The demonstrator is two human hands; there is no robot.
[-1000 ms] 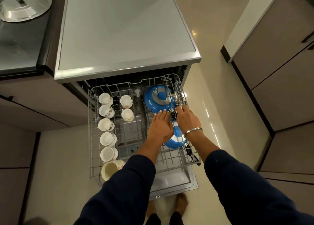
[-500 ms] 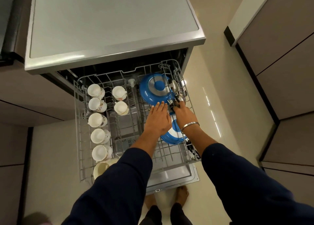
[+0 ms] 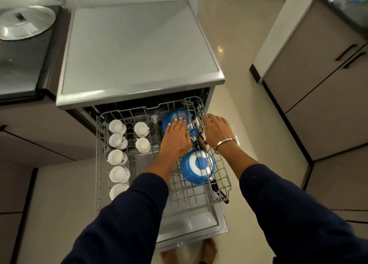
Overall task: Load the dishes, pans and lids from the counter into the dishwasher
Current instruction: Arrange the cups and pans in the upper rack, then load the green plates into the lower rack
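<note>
The grey stainless-steel dishwasher (image 3: 139, 50) stands open ahead of both hands, its flat top beyond them and its lowered door (image 3: 191, 226) under the forearms. The pulled-out grey wire rack (image 3: 201, 200) lies beneath the hands. To the far left of the left hand, a dark worktop (image 3: 22, 64) carries a round shiny steel lid (image 3: 25, 22). Under the left hand's fingertips sits an upturned blue pan with a silver base ring (image 3: 171, 117), at the rack's far right corner; a second upturned blue pan of the same kind (image 3: 198, 166) lies just nearer than both wrists, between them. Left of the left hand, white ceramic cups (image 3: 117, 142) stand in a column of five, with two more beside them. The left hand (image 3: 176, 138) lies flat, fingers straight and together, resting on the far pan. The right hand (image 3: 216, 130), a steel bangle (image 3: 226, 143) on its wrist, is spread over the rack's right edge; whether it grips the dark pan handle (image 3: 199, 138) between the hands cannot be told.
</note>
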